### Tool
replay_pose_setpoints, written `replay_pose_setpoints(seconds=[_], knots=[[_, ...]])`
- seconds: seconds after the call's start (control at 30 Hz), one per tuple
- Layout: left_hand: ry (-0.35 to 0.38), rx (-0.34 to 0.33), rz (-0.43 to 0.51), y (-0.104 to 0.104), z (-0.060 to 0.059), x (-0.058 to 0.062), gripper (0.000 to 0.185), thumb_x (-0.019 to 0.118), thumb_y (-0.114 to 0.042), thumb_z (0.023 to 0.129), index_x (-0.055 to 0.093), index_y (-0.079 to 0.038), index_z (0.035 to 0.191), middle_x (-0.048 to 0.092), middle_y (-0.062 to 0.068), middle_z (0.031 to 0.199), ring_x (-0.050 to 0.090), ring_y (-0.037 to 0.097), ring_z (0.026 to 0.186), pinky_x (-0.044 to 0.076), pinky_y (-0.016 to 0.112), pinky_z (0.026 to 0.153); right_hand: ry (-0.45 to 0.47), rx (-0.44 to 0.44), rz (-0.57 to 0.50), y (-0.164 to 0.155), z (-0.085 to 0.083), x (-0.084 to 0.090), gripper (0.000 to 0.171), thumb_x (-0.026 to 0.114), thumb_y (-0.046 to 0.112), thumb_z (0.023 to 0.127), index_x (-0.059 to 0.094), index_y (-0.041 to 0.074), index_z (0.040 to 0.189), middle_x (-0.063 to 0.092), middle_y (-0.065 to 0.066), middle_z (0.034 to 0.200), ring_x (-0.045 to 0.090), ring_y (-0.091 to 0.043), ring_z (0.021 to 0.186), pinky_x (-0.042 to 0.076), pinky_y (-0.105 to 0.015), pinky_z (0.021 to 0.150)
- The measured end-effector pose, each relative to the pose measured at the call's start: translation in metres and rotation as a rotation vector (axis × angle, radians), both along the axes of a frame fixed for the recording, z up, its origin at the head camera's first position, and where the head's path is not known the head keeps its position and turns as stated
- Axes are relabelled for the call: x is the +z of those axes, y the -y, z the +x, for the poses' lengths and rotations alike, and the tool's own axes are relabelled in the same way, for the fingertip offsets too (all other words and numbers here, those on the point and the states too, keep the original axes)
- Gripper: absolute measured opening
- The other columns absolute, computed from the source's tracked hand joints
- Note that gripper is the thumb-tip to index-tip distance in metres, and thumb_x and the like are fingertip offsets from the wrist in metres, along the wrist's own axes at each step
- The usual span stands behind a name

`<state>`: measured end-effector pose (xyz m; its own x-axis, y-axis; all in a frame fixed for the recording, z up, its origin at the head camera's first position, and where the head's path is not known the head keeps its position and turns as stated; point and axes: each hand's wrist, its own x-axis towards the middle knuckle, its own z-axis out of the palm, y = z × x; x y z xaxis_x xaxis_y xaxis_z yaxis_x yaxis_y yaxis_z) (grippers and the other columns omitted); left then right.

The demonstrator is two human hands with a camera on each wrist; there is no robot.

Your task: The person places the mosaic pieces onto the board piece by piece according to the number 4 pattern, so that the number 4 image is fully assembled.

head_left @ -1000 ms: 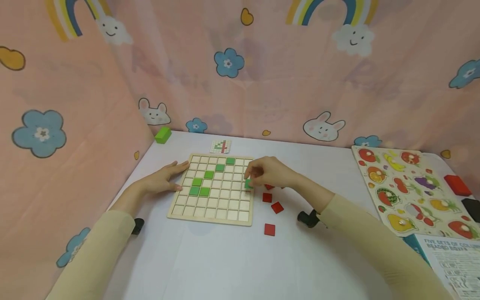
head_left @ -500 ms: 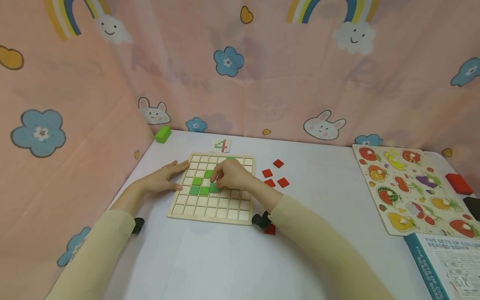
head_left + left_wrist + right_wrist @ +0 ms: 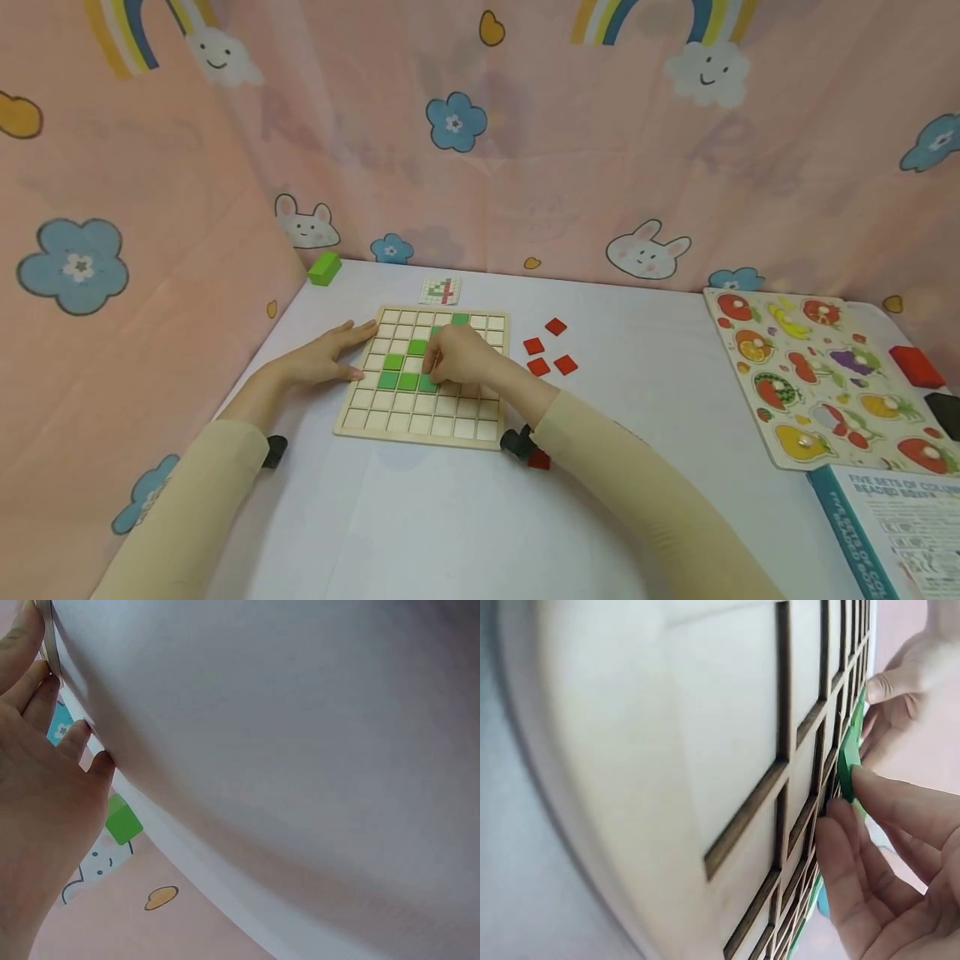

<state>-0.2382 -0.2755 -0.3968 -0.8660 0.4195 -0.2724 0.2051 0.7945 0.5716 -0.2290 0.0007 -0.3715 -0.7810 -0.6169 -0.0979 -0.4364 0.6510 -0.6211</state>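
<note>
A square wooden grid board lies on the white table in the head view, with several green square tiles set in its cells. My right hand is over the middle of the board, fingers bent. The right wrist view shows its thumb and fingers pinching a green tile low at the grid, in line with other green tiles. My left hand rests at the board's left edge, fingers extended and thumb apart. Right of the board lie several loose red tiles, one partly hidden behind the right wrist's black camera mount.
Behind the board lies a small pattern card with green and red squares. A green block sits at the back left. At the right are a fruit puzzle board, a printed box and a red block.
My right hand has carried the green tile leftward from the board's right edge to its middle, then lowered it slightly into the row of green tiles. The left hand has stayed put.
</note>
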Motion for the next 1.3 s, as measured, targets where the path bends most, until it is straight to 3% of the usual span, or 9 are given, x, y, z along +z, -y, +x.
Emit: replay_pose_setpoints(seconds=[0.27, 0.5, 0.63, 0.7, 0.83, 0.97, 1.3], knots=[[0.003, 0.000, 0.003, -0.001, 0.000, -0.001, 0.086, 0.070, -0.027, 0.089, 0.021, -0.015, 0.158, 0.013, 0.012, 0.168, -0.005, 0.046, 0.154, 0.002, 0.071, 0.119, -0.028, -0.021, 0.055, -0.017, -0.010, 0.003, 0.010, 0.076, 0.016, 0.085, 0.075, 0.013, 0.095, 0.072, -0.003, 0.095, 0.063, -0.015, 0.084, 0.050, -0.026, 0.072], [0.014, 0.002, 0.005, -0.001, 0.001, 0.001, 0.086, 0.070, -0.027, 0.089, 0.020, -0.015, 0.159, 0.013, 0.012, 0.168, -0.005, 0.045, 0.154, 0.001, 0.071, 0.119, 0.001, -0.228, 0.050, -0.076, -0.046, 0.012, 0.016, 0.072, 0.020, 0.088, 0.074, 0.011, 0.101, 0.071, -0.009, 0.100, 0.062, -0.021, 0.087, 0.049, -0.027, 0.068], [0.013, 0.003, 0.002, 0.000, 0.001, 0.001, 0.087, 0.070, -0.028, 0.089, 0.020, -0.016, 0.158, 0.013, 0.012, 0.168, -0.005, 0.046, 0.154, 0.001, 0.071, 0.119, -0.005, -0.302, 0.038, -0.115, -0.062, 0.010, 0.022, 0.065, 0.010, 0.089, 0.073, 0.007, 0.109, 0.067, -0.016, 0.107, 0.059, -0.026, 0.093, 0.048, -0.023, 0.065], [0.011, 0.006, -0.001, 0.000, 0.001, 0.001, 0.087, 0.070, -0.029, 0.089, 0.020, -0.016, 0.158, 0.013, 0.013, 0.168, -0.005, 0.046, 0.154, 0.001, 0.071, 0.119, 0.008, -0.312, 0.038, -0.130, -0.066, 0.009, 0.029, 0.058, 0.002, 0.088, 0.072, 0.005, 0.113, 0.065, -0.019, 0.116, 0.059, -0.030, 0.100, 0.050, -0.026, 0.066], [0.009, 0.011, -0.005, 0.000, 0.002, 0.003, 0.087, 0.070, -0.030, 0.089, 0.021, -0.016, 0.158, 0.013, 0.013, 0.168, -0.004, 0.046, 0.154, 0.002, 0.072, 0.119, 0.064, -0.317, 0.084, -0.153, -0.070, 0.008, 0.040, 0.052, -0.006, 0.085, 0.071, 0.008, 0.117, 0.060, -0.020, 0.129, 0.056, -0.036, 0.115, 0.055, -0.038, 0.083], [0.010, 0.012, 0.002, -0.001, 0.003, 0.005, 0.087, 0.070, -0.031, 0.089, 0.021, -0.015, 0.158, 0.013, 0.015, 0.167, -0.004, 0.048, 0.154, 0.002, 0.072, 0.118, 0.108, -0.296, 0.156, -0.164, -0.071, 0.003, 0.033, 0.063, 0.000, 0.086, 0.071, 0.013, 0.116, 0.060, -0.017, 0.130, 0.054, -0.035, 0.119, 0.053, -0.046, 0.097], [0.011, -0.004, 0.013, 0.001, 0.002, 0.001, 0.087, 0.070, -0.030, 0.089, 0.020, -0.015, 0.158, 0.012, 0.013, 0.168, -0.005, 0.046, 0.154, 0.001, 0.072, 0.118, 0.020, -0.308, 0.181, -0.168, -0.070, -0.010, 0.020, 0.072, 0.005, 0.084, 0.063, 0.005, 0.101, 0.064, -0.015, 0.107, 0.055, -0.030, 0.099, 0.054, -0.041, 0.090]])
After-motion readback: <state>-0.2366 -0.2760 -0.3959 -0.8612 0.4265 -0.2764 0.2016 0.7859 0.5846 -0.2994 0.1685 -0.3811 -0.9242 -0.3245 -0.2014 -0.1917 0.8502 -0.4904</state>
